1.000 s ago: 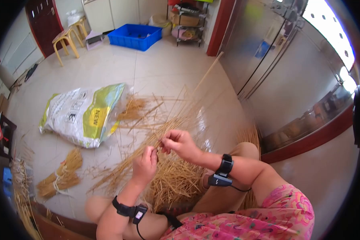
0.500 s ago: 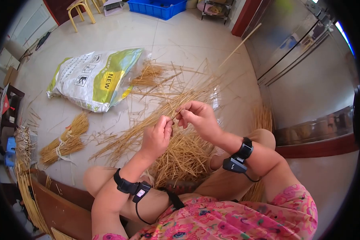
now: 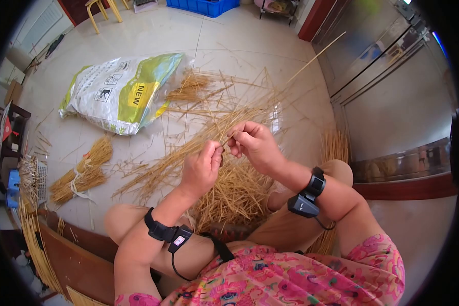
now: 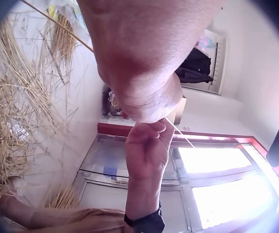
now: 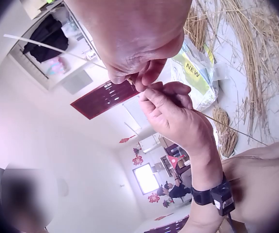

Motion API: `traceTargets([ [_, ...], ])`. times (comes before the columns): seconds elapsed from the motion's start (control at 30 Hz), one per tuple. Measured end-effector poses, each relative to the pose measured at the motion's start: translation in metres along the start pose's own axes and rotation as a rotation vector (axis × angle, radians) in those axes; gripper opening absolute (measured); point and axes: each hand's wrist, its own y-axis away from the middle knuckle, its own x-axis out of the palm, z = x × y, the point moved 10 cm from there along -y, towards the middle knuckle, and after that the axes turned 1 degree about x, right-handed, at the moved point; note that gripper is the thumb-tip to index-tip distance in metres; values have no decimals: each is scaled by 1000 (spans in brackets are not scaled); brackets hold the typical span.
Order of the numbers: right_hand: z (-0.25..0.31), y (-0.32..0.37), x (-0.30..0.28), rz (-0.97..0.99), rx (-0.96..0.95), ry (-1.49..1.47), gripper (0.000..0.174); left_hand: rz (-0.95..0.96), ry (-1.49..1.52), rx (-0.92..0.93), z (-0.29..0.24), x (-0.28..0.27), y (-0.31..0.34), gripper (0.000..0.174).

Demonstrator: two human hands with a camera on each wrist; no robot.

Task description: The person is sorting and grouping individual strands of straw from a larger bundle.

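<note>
Both hands pinch one thin straw stalk (image 5: 57, 47) in front of the body, their fingertips close together. My left hand (image 3: 201, 166) grips it between thumb and curled fingers. Just right of it and slightly farther out, my right hand (image 3: 257, 148) pinches the same stalk. One long end slants up toward the metal doors in the head view; the other runs out past the left hand in the right wrist view. Below the hands, a heap of short straw (image 3: 234, 199) lies between the legs. Long loose stalks (image 3: 183, 148) spread on the floor beyond.
A white and green sack (image 3: 104, 94) lies at the far left, with a tied straw bundle (image 3: 84, 173) nearer. More straw (image 3: 335, 145) stands beside the right knee, by metal doors (image 3: 398, 117). A blue crate (image 3: 204, 7) and a stool (image 3: 104, 14) are at the back.
The head view has tilted downward, so the floor and sack sit higher in it. Both hands keep their pinch on the stalk, its far end swinging slightly right in view.
</note>
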Motion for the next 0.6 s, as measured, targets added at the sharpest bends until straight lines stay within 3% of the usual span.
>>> traceTargets([
  [0.17,-6,-1,0,37,19,150,9,-69,6,-30,0,-4,-2,4],
  [0.27,-19,2,9,196,169,647,10,-103,47,-61,1,-10,-4,5],
  [0.37,-17,3,8,155,231,734,15,-77,45,-88,6,-8,-6,6],
  [0.47,11,-1,9,59,-69,431,19,6,47,-129,11,-1,-4,7],
  [0.6,16,0,12,83,-96,295,15,-25,73,-131,9,-2,-4,7],
])
